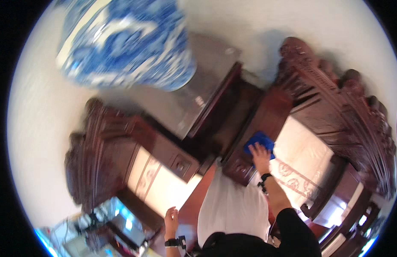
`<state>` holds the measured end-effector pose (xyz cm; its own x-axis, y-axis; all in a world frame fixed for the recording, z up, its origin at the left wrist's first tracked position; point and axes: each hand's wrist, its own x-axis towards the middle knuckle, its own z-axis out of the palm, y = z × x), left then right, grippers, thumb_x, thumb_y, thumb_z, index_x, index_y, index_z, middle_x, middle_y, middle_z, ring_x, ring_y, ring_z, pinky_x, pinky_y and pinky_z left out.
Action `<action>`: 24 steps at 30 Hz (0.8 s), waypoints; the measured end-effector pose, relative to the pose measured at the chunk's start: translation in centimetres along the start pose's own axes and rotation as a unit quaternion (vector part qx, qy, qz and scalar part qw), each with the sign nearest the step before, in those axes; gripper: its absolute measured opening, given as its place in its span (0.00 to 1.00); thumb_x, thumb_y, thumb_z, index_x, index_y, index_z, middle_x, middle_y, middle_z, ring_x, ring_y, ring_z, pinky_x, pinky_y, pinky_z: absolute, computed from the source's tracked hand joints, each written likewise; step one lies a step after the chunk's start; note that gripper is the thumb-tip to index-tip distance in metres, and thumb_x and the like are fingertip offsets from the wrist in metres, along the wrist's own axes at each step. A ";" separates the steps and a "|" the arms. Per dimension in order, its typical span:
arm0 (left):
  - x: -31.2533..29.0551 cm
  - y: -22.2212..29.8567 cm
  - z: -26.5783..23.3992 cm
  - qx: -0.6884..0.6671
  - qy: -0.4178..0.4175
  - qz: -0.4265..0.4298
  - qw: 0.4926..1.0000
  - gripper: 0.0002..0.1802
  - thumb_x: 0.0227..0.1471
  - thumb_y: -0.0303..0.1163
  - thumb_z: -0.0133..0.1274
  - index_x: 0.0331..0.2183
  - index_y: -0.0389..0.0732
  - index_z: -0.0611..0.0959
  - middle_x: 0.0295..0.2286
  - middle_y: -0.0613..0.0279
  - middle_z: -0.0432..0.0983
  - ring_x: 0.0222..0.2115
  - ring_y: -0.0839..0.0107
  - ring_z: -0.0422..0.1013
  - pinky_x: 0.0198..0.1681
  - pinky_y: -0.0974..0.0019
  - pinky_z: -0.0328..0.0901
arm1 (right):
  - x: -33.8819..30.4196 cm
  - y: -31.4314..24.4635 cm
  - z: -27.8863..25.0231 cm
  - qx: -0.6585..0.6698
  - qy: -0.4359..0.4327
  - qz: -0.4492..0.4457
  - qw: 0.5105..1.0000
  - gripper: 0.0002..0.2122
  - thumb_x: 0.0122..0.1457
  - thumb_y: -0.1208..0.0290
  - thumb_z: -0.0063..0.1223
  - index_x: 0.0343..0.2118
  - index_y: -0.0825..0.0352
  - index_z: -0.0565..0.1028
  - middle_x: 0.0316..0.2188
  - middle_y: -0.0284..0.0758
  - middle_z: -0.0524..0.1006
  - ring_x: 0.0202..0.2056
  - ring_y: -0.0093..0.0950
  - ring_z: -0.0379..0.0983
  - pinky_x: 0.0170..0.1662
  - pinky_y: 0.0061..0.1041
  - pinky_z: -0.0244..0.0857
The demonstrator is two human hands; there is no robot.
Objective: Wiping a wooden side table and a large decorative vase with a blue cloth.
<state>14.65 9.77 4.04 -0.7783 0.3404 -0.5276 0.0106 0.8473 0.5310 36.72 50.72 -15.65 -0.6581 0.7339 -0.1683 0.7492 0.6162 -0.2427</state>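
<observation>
My right hand (261, 156) grips a bunched blue cloth (259, 144) and presses it on the flat top of a dark wooden armrest (273, 112). This armrest belongs to the carved chair (318, 100) on the right, beside its pale patterned seat cushion (307, 143). Lower down and to the left, my left hand (171, 220) hangs in the air with its fingers loosely apart and nothing in it. Nearest to it is the light cushion (160, 184) of the carved chair (106, 147) on the left.
Between the chairs stands a dark wooden side table (209, 64) with a greyish top. A large blue and white vase (130, 47) stands on it, blurred. Another dark wooden piece (344, 192) is at the lower right. Cluttered, screen-like shapes (121, 220) fill the lower left.
</observation>
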 end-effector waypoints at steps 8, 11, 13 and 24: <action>-9.3 -8.5 -4.8 -0.081 0.133 -0.059 0.986 0.15 0.59 0.35 0.44 0.41 0.34 0.75 0.30 0.56 0.76 0.32 0.69 0.74 0.37 0.68 0.67 | -6.4 -2.9 -0.8 0.144 -0.003 0.118 0.982 0.26 0.46 0.74 0.51 0.52 0.58 0.64 0.47 0.46 0.61 0.46 0.49 0.60 0.49 0.41 0.61; -6.7 -10.4 -5.0 -0.109 0.086 -0.092 0.986 0.16 0.59 0.36 0.44 0.41 0.33 0.75 0.31 0.54 0.76 0.31 0.68 0.74 0.36 0.68 0.67 | -9.2 -4.5 1.4 0.195 0.059 0.142 0.969 0.25 0.43 0.76 0.53 0.49 0.61 0.64 0.45 0.49 0.60 0.45 0.49 0.59 0.49 0.42 0.59; -3.7 -10.3 -5.2 -0.115 0.034 -0.065 0.991 0.16 0.58 0.36 0.44 0.41 0.32 0.74 0.30 0.54 0.76 0.31 0.68 0.74 0.35 0.68 0.67 | -10.1 -5.9 1.6 0.212 0.048 0.154 0.964 0.25 0.42 0.76 0.54 0.47 0.61 0.65 0.43 0.47 0.61 0.44 0.48 0.60 0.49 0.42 0.60; 12.0 -5.3 -13.5 0.035 -0.039 0.114 0.992 0.16 0.59 0.35 0.42 0.42 0.33 0.73 0.30 0.54 0.75 0.33 0.68 0.73 0.38 0.68 0.66 | -11.0 -11.3 0.8 0.135 0.025 0.056 0.989 0.22 0.43 0.77 0.54 0.45 0.56 0.70 0.41 0.38 0.67 0.42 0.40 0.65 0.39 0.35 0.68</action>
<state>-3.20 3.85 3.79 -0.6995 0.5549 -0.4503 0.2261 0.7696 0.5971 35.39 35.45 -11.81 -0.5633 0.8101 -0.1628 0.7653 0.4373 -0.4723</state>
